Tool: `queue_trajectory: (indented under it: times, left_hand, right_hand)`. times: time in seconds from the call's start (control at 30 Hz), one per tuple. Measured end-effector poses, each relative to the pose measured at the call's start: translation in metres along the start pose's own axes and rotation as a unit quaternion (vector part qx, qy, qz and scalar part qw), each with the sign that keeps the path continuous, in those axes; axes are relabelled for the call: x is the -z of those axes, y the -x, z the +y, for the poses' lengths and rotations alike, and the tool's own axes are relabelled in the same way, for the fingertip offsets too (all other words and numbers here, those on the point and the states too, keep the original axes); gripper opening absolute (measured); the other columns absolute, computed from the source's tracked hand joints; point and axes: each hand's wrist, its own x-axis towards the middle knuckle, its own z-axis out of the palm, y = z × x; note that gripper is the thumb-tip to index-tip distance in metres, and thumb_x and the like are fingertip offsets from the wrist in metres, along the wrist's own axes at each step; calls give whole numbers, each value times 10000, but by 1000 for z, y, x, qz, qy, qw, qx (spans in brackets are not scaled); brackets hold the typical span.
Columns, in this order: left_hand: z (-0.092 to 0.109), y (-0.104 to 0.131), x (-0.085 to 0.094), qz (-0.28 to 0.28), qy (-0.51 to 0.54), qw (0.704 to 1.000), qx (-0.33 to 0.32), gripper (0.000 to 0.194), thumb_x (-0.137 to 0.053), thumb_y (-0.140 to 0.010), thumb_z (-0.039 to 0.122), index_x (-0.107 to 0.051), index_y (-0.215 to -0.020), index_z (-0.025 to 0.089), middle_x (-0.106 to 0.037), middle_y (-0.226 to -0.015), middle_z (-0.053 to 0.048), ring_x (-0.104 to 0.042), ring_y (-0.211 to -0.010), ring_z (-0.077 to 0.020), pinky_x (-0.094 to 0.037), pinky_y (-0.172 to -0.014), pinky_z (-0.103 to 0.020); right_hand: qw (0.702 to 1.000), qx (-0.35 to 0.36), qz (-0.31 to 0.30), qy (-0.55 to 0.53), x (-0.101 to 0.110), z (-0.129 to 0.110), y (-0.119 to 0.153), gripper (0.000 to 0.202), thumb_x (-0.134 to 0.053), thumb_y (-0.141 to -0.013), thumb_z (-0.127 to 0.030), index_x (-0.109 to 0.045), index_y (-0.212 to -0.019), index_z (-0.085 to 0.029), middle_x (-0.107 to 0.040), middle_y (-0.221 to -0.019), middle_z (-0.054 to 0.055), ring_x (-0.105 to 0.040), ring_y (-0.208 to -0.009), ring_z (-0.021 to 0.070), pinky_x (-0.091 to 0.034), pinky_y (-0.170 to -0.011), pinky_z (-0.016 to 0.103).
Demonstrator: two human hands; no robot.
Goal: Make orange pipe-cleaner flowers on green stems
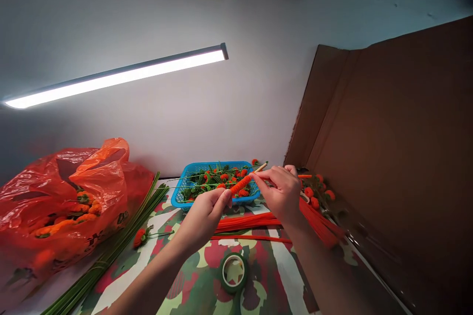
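An orange fuzzy stem [242, 183] is coiled round a thin pale stick [261, 167], which slants up to the right. My left hand [211, 206] is closed on the lower left end of the coil. At its upper right end, the fingers of my right hand [280, 189] pinch the coil and stick. Behind both hands is a blue basket [179, 196] holding small orange flowers with green stems. Long orange fuzzy stems [248, 221] lie on the table under and beyond my hands.
An orange plastic bag [121, 192] with orange pieces stands left, beside a bundle of green stems [107, 256]. One flower [140, 237] lies near it. Green tape [234, 271] sits on the patterned tablecloth [199, 288]. Cardboard [388, 147] rises at right, near more flowers [314, 203].
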Motion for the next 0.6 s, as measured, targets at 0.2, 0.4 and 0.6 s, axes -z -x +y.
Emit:
queue_trajectory:
  times: [0.2, 0.4, 0.6]
  left_hand:
    - [-11, -8, -3, -49, 311, 948, 39, 425, -508, -797, 590, -440, -662, 192, -142, -498, 114, -83, -451, -69, -107, -425, -210]
    - [-31, -16, 21, -231, 225, 947, 7, 445, -477, -862, 539, -570, -696, 137, -225, -504, 87, -152, -473, -77, -129, -453, -224]
    - [-37, -16, 33, -269, -64, 960, 40, 464, -409, -873, 555, -623, -751, 163, -225, -535, 65, -190, -481, -102, -152, -447, -243]
  right_hand:
    - [948, -176, -87, -250, -2, 14, 5, 235, -625, -799, -322, -640, -608, -186, -479, -505, -36, -385, -491, 97, -314, -564, 277]
    - [792, -307, -350, -395, -5, 53, 7, 270, -763, -602, -406, -677, -588, -151, -456, -471, -36, -344, -444, 77, -242, -436, 241]
    - [815, -243, -464, -247, -3, 50, 6, 145, -769, -621, -301, -716, -607, -167, -636, -563, 11, -502, -521, 117, -342, -516, 259]
